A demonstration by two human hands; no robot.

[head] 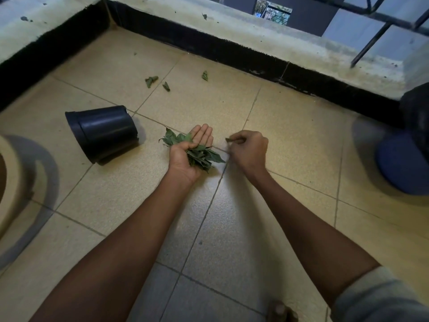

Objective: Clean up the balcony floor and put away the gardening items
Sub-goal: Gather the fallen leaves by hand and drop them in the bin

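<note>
On the balcony floor [290, 140] my left hand [185, 156] cups a bunch of leaves [202, 156], thumb curled over it, while my right hand [248, 149] fingers pinch one more leaf [229, 140]. Three scattered leaves [151, 80] and the tipped black pot [102, 132] are left, I judge.

We're out on a home balcony: beige tiled floor [290, 140] underfoot, a low weathered concrete parapet [255, 36] with a black-painted base around the edge, a dark metal railing [380, 31] above it, and a black plastic plant pot [104, 132] tipped over among scattered leaves [151, 80]
</note>
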